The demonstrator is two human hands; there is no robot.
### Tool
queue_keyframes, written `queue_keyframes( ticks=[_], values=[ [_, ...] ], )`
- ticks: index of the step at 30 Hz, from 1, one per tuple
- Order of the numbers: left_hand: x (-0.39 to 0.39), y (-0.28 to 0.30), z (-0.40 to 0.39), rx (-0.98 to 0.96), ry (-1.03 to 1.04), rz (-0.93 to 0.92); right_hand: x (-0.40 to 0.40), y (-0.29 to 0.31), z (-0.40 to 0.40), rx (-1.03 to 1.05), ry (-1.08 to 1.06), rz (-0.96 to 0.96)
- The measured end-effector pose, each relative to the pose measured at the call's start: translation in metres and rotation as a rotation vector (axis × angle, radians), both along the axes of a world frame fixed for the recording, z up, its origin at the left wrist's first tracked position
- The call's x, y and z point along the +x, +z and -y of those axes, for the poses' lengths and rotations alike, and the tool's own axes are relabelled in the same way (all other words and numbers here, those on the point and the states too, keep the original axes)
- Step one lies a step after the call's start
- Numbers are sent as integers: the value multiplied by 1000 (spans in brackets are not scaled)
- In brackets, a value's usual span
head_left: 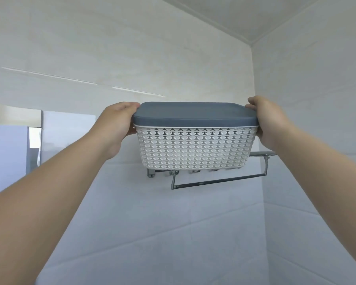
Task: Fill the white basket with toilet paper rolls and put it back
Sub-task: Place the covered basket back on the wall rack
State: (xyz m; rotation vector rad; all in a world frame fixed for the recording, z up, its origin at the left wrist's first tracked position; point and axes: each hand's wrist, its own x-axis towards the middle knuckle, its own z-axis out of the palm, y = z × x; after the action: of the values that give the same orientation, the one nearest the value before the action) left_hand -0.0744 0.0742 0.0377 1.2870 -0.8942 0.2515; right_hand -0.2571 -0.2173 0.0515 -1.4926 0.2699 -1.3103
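Left hand (119,120): clasped on the left end of the basket at rim height, fingers curled over the lid's edge, thumb beneath the rim; placed to steady and bear one end.
Right hand (267,122): mirrored on the right end, fingers hooked over the lid corner, palm against the side wall; likely paired with the left to keep the load level.
White basket (195,149): woven-pattern plastic, upright, held between both hands at the front of the rack, high on the wall; base at rack level, contact with the rack not discernible.
Lid (193,114): grey-blue, seated flat on the rim, closing the basket; pinned by fingertips at both ends, probably to stop sliding.
Contents: not discernible; light passes through the perforated wall, no rolls visible.
Towel rack (214,181): chrome, wall-mounted, front bar below and ahead of the basket's base, brackets at the rear left.
Tiled wall (173,223): pale, meeting a second wall at the right corner behind the rack.
Stage, as judged: basket either leaving or regaining its rack; direction not determinable.
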Motion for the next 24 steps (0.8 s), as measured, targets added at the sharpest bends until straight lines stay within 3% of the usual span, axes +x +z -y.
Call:
queue_keyframes(
  ticks=[8,15,20,24],
  values=[
    [7,15,35,118,-29,-11,24,4,39,93,76,24],
    [17,12,60,171,2,10,35,-5,57,108,-49,44],
    [23,11,64,240,31,-41,44,-13,49,-104,-223,-58],
    [36,-4,63,283,-2,75,59,-28,47,-176,-188,-81]
  ],
)
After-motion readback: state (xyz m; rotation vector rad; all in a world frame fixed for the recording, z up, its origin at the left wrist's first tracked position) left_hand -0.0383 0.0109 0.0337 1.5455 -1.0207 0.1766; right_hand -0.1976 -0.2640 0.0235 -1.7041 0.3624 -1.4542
